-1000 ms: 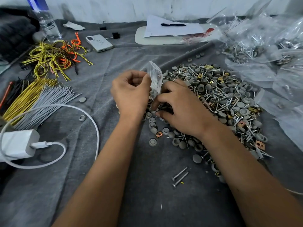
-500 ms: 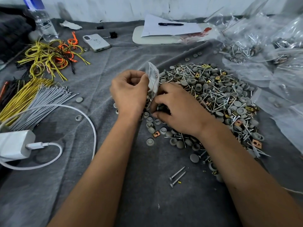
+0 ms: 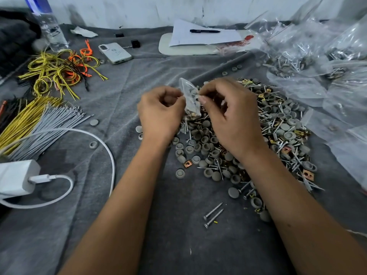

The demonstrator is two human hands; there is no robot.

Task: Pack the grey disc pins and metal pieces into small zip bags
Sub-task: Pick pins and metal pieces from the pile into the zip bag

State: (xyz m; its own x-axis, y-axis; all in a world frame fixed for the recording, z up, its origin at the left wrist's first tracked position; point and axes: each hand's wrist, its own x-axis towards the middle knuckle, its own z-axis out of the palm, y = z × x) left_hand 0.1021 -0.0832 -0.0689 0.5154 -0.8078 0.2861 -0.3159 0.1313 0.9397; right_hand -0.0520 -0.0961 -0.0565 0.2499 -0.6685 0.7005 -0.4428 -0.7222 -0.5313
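A small clear zip bag [image 3: 188, 96] hangs upright between my hands, with grey discs and a copper-coloured piece showing inside. My left hand [image 3: 160, 114] pinches its left edge. My right hand [image 3: 228, 114] pinches its right edge near the top, thumb and forefinger together. Below and to the right spreads a big pile [image 3: 278, 128] of grey disc pins, screws and copper metal clips on the grey cloth. Two loose screws [image 3: 213, 215] lie near the front.
Clear bags with packed parts [image 3: 309, 62] are heaped at the right. Yellow and orange wires [image 3: 59, 70], grey cable ties [image 3: 49, 126], a white charger with cable [image 3: 17, 177], a phone [image 3: 115, 52], a water bottle [image 3: 47, 26] and paper with a pen [image 3: 204, 31] lie left and behind.
My right hand has lifted off the pile and come up to the bag's right edge. The bag now hangs held by both hands.
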